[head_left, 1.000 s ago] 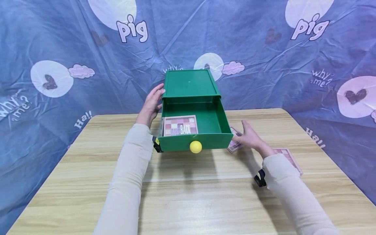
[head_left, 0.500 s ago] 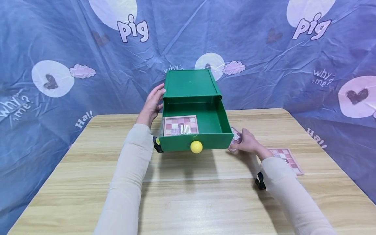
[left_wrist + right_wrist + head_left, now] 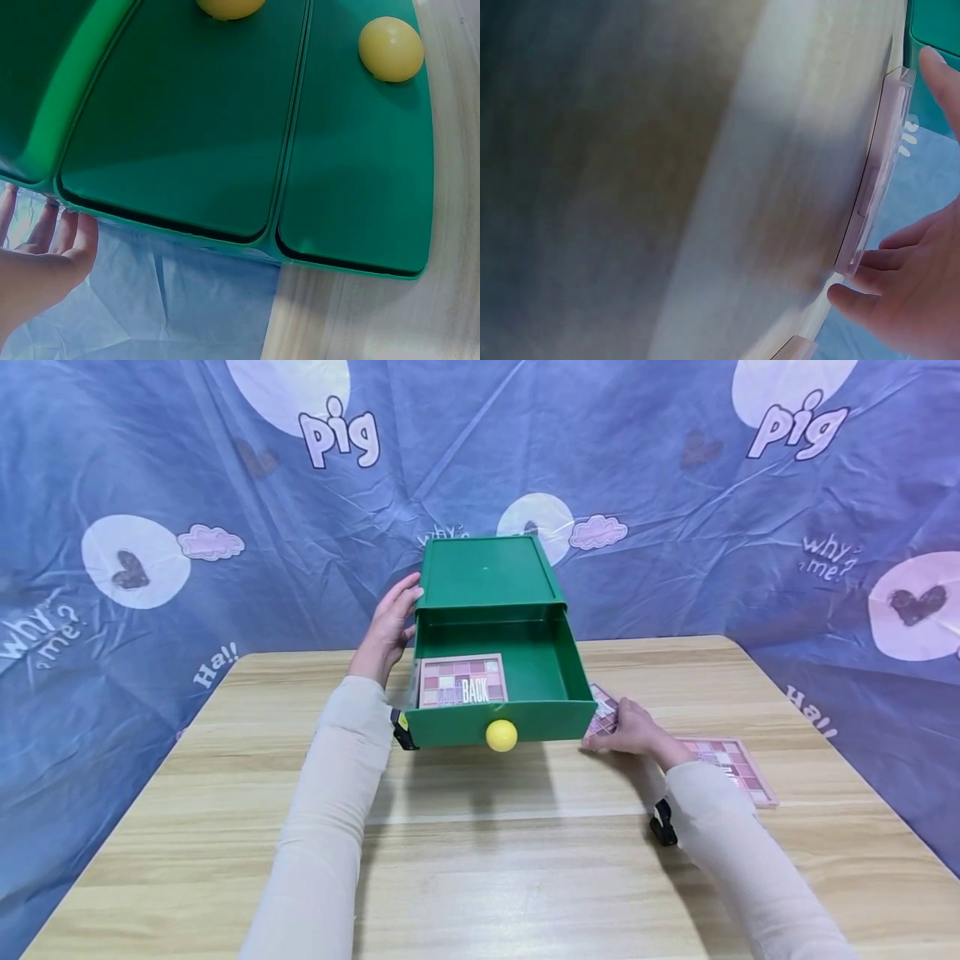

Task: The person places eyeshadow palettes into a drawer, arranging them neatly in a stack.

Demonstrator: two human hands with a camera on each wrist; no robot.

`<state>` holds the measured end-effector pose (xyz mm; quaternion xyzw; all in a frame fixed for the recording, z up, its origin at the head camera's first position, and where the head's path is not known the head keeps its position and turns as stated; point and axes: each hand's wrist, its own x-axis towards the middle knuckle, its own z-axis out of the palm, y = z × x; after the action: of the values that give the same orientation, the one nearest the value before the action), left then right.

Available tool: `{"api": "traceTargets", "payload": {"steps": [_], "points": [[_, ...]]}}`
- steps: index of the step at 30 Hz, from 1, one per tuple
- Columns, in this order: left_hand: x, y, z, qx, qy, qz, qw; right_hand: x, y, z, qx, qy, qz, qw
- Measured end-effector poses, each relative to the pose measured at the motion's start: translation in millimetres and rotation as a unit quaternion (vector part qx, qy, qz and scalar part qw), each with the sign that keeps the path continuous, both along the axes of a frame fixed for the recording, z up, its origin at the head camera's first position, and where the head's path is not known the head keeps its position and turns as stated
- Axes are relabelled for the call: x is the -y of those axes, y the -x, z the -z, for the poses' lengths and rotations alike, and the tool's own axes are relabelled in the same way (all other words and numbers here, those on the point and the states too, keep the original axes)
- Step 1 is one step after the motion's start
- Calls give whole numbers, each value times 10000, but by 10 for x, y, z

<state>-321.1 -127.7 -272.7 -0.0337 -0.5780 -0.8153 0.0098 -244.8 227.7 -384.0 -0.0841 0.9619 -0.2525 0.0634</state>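
In the head view a green cabinet (image 3: 487, 572) has its top drawer (image 3: 498, 724) pulled out. An eyeshadow palette (image 3: 461, 675) lies in the drawer's left part. My left hand (image 3: 386, 627) rests its fingers on the cabinet's left side; the left wrist view shows those fingers (image 3: 66, 229) touching that side. My right hand (image 3: 628, 729) is at a second eyeshadow palette (image 3: 603, 717) lying on the table right of the cabinet. In the right wrist view the fingers touch one end of this palette (image 3: 875, 176), while the thumb (image 3: 937, 71) stands just off its other end.
A third eyeshadow palette (image 3: 738, 766) lies on the wooden table (image 3: 480, 860), partly behind the right sleeve. Below the open drawer, the cabinet's shut drawers carry yellow knobs (image 3: 391, 49). A blue printed cloth (image 3: 300, 527) hangs behind the table.
My right hand has come down to the second palette and its spread thumb and fingers have drawn in around it. My left hand has stayed on the cabinet.
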Motion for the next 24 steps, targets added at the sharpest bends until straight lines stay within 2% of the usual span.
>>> {"api": "traceTargets", "payload": {"steps": [11, 24], "points": [[-6, 0, -3, 10, -49, -24, 10000, 28, 0, 10, 59, -277, 99, 9995], [-12, -8, -5, 14, -20, -62, 10000, 3, 10, 21, -183, 44, -60, 9998]]}}
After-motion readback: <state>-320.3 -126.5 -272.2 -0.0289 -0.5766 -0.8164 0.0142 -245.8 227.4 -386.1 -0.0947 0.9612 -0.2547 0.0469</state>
